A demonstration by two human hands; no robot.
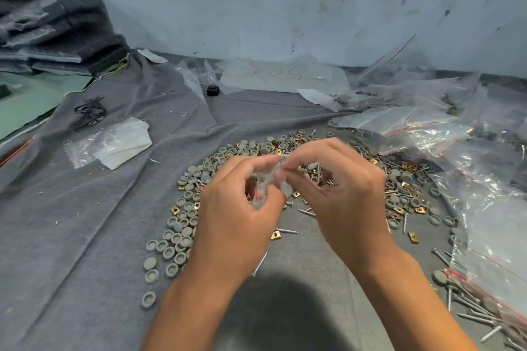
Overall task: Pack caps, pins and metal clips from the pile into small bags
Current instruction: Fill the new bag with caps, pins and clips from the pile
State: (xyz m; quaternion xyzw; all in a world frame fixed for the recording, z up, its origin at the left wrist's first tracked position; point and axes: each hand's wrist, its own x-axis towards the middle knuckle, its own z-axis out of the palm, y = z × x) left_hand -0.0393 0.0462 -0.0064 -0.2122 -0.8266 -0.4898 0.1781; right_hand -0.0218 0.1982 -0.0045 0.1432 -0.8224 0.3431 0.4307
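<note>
Both of your hands are up over the pile, and they meet in the middle. Your left hand [242,202] has its fingers curled round a small clear bag [266,185], and its thumb and first finger pinch the top edge. Your right hand [339,188] pinches the same top edge from the other side, so the bag hangs between your two grips (it is blurry, so I cannot tell if its mouth is open or closed). The bag's long side runs up and down, with the top near your fingertips and the bottom down by your left palm.

The pile lies right under your hands on the gray cloth [85,222] over the tabletop. The gray caps [176,236] sit mostly on your left. The pins [399,171] and the gold metal clips [407,209] sit mostly on your right, close under your right hand. So I think your right hand is the one to reach down for more parts, while your left keeps the bag up.
</note>
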